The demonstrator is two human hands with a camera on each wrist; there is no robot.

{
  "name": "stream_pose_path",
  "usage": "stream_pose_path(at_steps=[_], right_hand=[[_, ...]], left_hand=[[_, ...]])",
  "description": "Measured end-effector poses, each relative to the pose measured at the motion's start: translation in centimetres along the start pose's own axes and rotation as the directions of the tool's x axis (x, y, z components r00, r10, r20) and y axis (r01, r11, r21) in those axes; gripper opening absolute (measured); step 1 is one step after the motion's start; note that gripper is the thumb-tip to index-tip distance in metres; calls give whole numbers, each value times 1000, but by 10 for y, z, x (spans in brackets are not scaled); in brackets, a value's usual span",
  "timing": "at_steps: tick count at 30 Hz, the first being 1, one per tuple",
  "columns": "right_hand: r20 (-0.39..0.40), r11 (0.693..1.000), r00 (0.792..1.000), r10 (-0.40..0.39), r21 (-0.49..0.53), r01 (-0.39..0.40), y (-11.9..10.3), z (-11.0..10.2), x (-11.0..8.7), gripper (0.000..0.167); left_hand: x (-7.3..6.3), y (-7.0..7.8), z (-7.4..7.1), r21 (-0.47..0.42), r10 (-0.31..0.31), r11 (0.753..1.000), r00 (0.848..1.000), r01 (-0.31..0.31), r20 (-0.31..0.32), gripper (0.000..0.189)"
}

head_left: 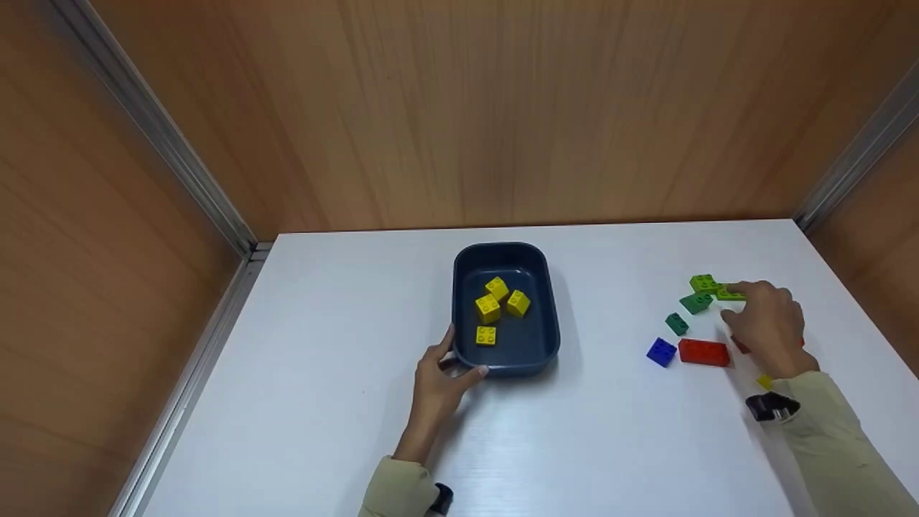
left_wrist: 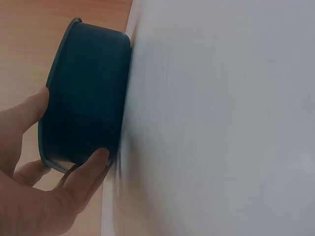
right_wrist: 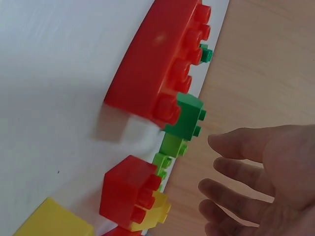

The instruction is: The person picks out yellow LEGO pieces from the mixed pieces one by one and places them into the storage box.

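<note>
My left hand [head_left: 439, 384] grips the near left corner of a dark blue rectangular tub [head_left: 528, 352], thumb and fingers spread around its corner. Several small yellow bricks [head_left: 488, 309] lie inside. In the left wrist view the tub's outer wall [left_wrist: 86, 93] shows between the digits. Over on the right, my right hand [head_left: 772, 323] hovers above loose bricks, its fingertips close to a lime brick [head_left: 731, 293]. Its fingers [right_wrist: 236, 194] are loosely extended in the right wrist view, holding nothing. Part of a red brick [right_wrist: 125, 187] is hidden under that hand in the head view.
Around the right hand lie a long red brick [head_left: 703, 352], a blue brick [head_left: 661, 352], a green brick [head_left: 696, 302], a smaller green brick [head_left: 676, 323] and another lime brick [head_left: 703, 283]. A yellow brick [head_left: 764, 381] shows by the right wrist. Wooden panels [head_left: 488, 115] enclose the white table [head_left: 323, 345].
</note>
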State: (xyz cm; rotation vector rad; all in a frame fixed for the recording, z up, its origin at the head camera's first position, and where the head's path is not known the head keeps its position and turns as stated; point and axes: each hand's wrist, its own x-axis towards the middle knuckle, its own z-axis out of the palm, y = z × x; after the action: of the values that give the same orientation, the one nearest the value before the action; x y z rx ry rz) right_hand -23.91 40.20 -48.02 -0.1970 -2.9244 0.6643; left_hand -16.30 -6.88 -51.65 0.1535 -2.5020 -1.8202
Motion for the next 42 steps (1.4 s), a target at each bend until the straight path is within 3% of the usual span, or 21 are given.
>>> stream_pose_path(at_steps=[7, 21, 29, 42], right_hand=[[-15, 1000, 1000, -2, -12, 1, 10, 2, -1, 53], [33, 996, 998, 44, -80, -41, 18, 4, -1, 52], [-1, 994, 1000, 24, -106, -24, 24, 5, 2, 50], [14, 993, 999, 47, -107, -45, 25, 5, 5, 50]], left_hand=[[0, 1, 0, 5, -27, 1000, 1000, 27, -9, 90], [-1, 1, 1, -9, -44, 999, 999, 44, -2, 89], [-1, 0, 0, -9, -28, 1000, 1000, 28, 0, 90], [-1, 0, 0, 2, -38, 999, 999, 38, -4, 89]])
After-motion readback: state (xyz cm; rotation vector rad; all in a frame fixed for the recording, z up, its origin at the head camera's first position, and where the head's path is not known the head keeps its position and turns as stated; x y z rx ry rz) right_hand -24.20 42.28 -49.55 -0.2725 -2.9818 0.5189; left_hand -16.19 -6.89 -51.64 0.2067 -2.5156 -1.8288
